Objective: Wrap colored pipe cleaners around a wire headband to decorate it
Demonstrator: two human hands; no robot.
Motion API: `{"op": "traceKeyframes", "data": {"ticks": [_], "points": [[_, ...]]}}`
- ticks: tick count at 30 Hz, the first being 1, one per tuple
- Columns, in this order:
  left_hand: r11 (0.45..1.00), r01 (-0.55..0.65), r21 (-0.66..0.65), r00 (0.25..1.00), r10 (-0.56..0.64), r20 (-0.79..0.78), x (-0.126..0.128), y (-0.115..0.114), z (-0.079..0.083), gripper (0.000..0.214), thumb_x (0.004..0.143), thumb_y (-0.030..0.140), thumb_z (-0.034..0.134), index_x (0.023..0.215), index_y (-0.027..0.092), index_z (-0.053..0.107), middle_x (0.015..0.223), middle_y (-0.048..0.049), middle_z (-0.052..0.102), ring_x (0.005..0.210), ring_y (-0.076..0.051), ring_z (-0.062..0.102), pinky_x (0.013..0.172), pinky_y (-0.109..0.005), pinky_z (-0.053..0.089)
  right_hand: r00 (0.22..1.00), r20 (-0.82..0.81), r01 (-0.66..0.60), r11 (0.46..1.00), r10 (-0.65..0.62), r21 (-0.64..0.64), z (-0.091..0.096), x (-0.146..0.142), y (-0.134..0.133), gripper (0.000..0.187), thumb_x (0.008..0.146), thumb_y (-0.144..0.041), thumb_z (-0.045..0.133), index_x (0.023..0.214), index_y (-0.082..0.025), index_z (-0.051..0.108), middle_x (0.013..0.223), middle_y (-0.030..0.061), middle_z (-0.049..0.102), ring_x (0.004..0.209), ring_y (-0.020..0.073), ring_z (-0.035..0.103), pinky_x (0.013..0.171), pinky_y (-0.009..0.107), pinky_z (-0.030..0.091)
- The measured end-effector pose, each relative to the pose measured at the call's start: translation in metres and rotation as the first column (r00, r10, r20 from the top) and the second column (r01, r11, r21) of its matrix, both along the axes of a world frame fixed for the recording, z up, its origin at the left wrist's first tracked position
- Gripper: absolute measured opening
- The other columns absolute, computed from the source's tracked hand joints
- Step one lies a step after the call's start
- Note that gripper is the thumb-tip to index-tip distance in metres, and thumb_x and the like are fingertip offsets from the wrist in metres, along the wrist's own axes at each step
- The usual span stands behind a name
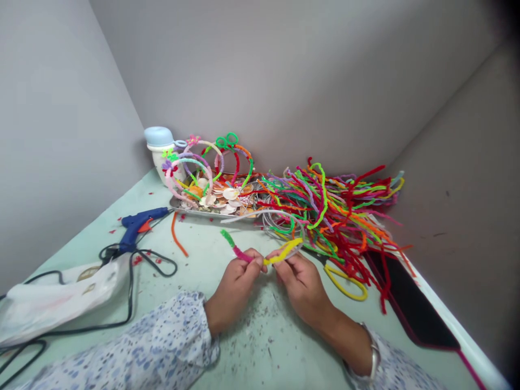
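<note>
My left hand (239,276) is closed on a thin headband, pinching it where its magenta wrapping (242,255) meets yellow. Green fuzzy wrapping (227,238) covers the tip sticking out to the left. Close beside it, my right hand (303,281) pinches a yellow pipe cleaner (290,249) that lies along the band. From there a bare pale hoop (280,213) curves up and back to the left, seemingly the same headband's unwrapped part. My fingers hide exactly how the yellow piece meets the band.
Behind stands a metal tray (195,211) of discs and finished headbands (211,162), beside a white bottle (159,154). A pipe cleaner heap (333,200) spreads right, over yellow-handled scissors (347,284) and a dark panel (414,303). Left lie a corded glue gun (136,227) and plastic bag (60,303).
</note>
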State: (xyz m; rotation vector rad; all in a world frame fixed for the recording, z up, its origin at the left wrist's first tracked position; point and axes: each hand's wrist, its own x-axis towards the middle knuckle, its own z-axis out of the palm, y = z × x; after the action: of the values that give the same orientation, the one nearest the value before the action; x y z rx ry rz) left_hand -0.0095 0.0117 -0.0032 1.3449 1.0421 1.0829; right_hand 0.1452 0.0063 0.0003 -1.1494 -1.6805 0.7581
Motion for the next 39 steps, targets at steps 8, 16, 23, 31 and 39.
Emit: {"op": "traceKeyframes", "data": {"ticks": [8,16,23,31,39], "points": [[0.999,0.006,0.036,0.999,-0.005,-0.032,0.0000,0.0000,0.0010,0.021,0.085,0.026,0.045,0.068,0.017,0.052,0.065,0.0020,0.044,0.064,-0.014,0.040,0.062,-0.024,0.032,0.999,0.011,0.043,0.999,-0.043,-0.019,0.0020,-0.0024,-0.0017,0.026,0.093,-0.035,0.048,0.079,-0.019,0.062,0.073,0.0028,0.060,0.078,0.0191,0.058,0.072,0.030,0.045],[0.994,0.012,0.112,0.996,-0.002,-0.088,0.0001,-0.0002,0.0006,0.026,0.092,0.031,0.042,0.072,0.017,0.051,0.069,0.0018,0.045,0.067,-0.013,0.042,0.065,-0.025,0.033,0.999,0.007,0.032,0.998,-0.031,-0.059,0.0019,-0.0033,-0.0020,0.025,0.094,-0.034,0.047,0.084,-0.019,0.064,0.080,0.0032,0.062,0.079,0.0176,0.057,0.074,0.029,0.043],[0.984,0.001,0.180,0.991,0.024,-0.134,0.0006,-0.0021,0.0015,0.027,0.093,0.031,0.041,0.073,0.016,0.052,0.072,-0.0003,0.049,0.071,-0.015,0.046,0.067,-0.026,0.035,1.000,0.000,0.012,0.997,-0.012,-0.080,0.0039,-0.0040,-0.0033,0.025,0.095,-0.032,0.046,0.082,-0.018,0.062,0.081,0.0030,0.061,0.078,0.0166,0.055,0.074,0.028,0.041],[0.967,-0.007,0.254,0.987,0.048,-0.155,0.0005,-0.0025,-0.0006,0.025,0.093,0.028,0.041,0.074,0.017,0.052,0.074,-0.0012,0.050,0.073,-0.015,0.048,0.069,-0.027,0.037,0.999,0.031,-0.017,0.997,0.020,-0.077,0.0042,-0.0046,-0.0018,0.026,0.096,-0.030,0.042,0.076,-0.019,0.055,0.077,0.0005,0.055,0.075,0.0152,0.052,0.072,0.027,0.038],[0.959,-0.010,0.282,0.985,0.058,-0.162,0.0007,-0.0042,-0.0016,0.023,0.094,0.027,0.041,0.075,0.018,0.051,0.074,-0.0010,0.051,0.074,-0.015,0.048,0.071,-0.028,0.037,0.999,0.010,-0.046,0.993,0.048,-0.109,0.0062,-0.0049,-0.0021,0.027,0.097,-0.029,0.040,0.074,-0.020,0.051,0.077,-0.0008,0.051,0.077,0.0148,0.049,0.073,0.027,0.036]]}}
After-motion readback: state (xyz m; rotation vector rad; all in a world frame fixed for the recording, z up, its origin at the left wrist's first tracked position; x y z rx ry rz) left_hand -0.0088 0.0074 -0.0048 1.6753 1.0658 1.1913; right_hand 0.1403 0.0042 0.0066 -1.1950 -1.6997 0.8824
